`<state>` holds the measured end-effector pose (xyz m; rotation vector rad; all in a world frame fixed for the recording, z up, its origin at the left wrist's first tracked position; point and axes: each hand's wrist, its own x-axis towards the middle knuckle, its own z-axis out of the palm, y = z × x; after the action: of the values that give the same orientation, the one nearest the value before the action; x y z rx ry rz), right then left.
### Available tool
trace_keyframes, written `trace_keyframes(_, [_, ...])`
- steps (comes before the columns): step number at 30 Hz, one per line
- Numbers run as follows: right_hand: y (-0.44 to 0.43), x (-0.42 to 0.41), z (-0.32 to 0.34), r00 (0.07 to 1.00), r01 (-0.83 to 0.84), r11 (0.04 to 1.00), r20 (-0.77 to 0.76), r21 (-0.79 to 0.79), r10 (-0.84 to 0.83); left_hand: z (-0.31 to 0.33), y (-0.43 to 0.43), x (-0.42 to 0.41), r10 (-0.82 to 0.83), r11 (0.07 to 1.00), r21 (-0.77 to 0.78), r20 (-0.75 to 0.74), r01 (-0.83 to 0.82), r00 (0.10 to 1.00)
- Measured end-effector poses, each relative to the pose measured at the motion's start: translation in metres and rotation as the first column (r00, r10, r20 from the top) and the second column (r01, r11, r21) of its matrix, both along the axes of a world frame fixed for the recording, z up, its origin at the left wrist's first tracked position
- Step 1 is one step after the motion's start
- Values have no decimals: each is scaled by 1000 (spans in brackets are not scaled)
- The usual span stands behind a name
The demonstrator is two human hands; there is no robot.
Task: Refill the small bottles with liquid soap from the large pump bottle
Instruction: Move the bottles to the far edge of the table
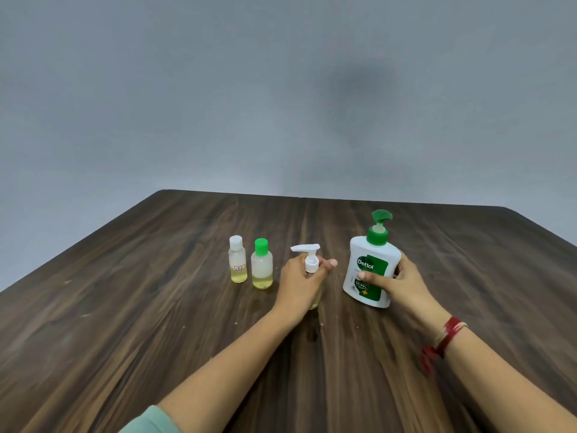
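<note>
Left hand (299,284): fingers curled round small pump bottle (311,262).
Right hand (404,284): fingers clamp big bottle (370,260).
Handling: likely heavy, slick; grip mid-body.

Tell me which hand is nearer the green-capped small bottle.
Left. The left hand, gripping the white-pump bottle, is just right of the green-capped bottle, not touching it; the right hand holds the large Dettol bottle farther right.
</note>
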<state>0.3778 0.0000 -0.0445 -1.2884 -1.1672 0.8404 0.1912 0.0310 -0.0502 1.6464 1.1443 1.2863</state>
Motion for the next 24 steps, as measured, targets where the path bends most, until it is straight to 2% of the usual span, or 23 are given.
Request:
trace_keyframes(3, [13, 2, 6, 999, -33, 999, 33, -4, 33, -1, 3, -2, -34, 999, 4, -26, 34, 999])
trace_keyframes(7, [38, 6, 17, 998, -69, 998, 16, 1, 69, -7, 12, -4, -58, 998, 30, 41, 57, 997])
trace_keyframes(10, [52, 6, 35, 997, -82, 996, 15, 16, 82, 0, 17, 1, -82, 996, -19, 68, 84, 994])
trace_keyframes(19, [76, 10, 110, 996, -73, 997, -51, 36, 75, 72, 44, 23, -132, 983, -121, 79, 141, 988])
trace_keyframes(24, [76, 9, 144, 994, -32, 999, -106, -41, 27, 105, 42, 27, -113, 964, -229, 107, 135, 988])
